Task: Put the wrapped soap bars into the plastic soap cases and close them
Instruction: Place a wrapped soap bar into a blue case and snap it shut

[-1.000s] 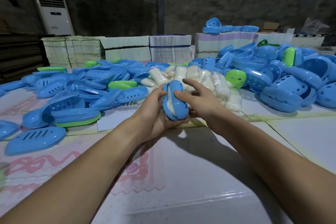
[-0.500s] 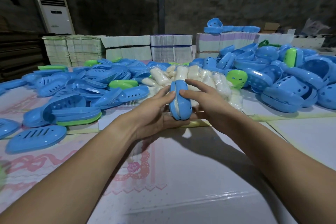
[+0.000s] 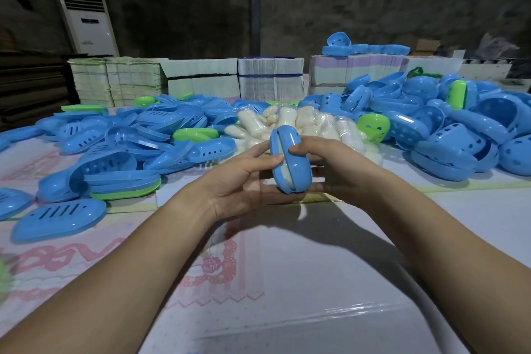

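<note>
Compared w/ a second ago, I see the blue soap case (image 3: 290,159) is nearly shut now: the gap between the two halves was wide and showed much of the white wrapped soap bar (image 3: 278,149), and now only a narrow pale strip is visible along the seam. The case also stands more upright, on its edge, in the air above the desk (image 3: 330,261), at about 12 o'clock from me and just in front of the pile of wrapped soap bars (image 3: 296,121). My left hand (image 3: 244,181) has opened a bit; the palm cups the case from under and the fingertips (image 3: 275,158) touch its left half. My right hand (image 3: 330,165) is curled around the right half, thumb pressing on the front near the seam. So both grips are closed on the same case, neither is free. I judge the soap is already inside and the step in hand is the final squeeze; I cannot tell if the halves are clicked together, since a strip of soap still shows. Approx. one more press should finish this piece. Loose blue lids (image 3: 120,152) lie at 10 o'clock and deeper blue case halves (image 3: 448,135) at 2 o'clock, so much remains to do.
</note>
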